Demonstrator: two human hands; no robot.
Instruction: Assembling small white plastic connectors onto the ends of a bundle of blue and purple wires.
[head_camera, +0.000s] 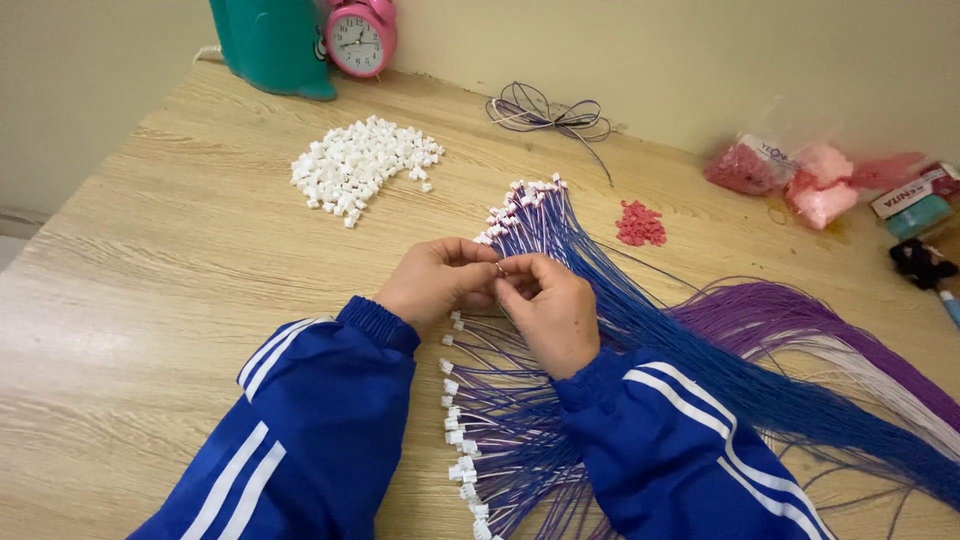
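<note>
left hand (437, 280), right hand (552, 308): pinch grip on wire end | terminated blue-purple wires (540, 215): many | loose white connector housings (362, 165): pile left on counter (150, 260)

wire (499, 268) | thin, blue-purple | pinched between fingertips above wire bundle (560, 300)

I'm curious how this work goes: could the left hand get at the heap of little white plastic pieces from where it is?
Probably yes. The white pieces lie on bare table ahead of the left hand, nothing between them. But its fingers are pinched with the right hand just now.
</note>
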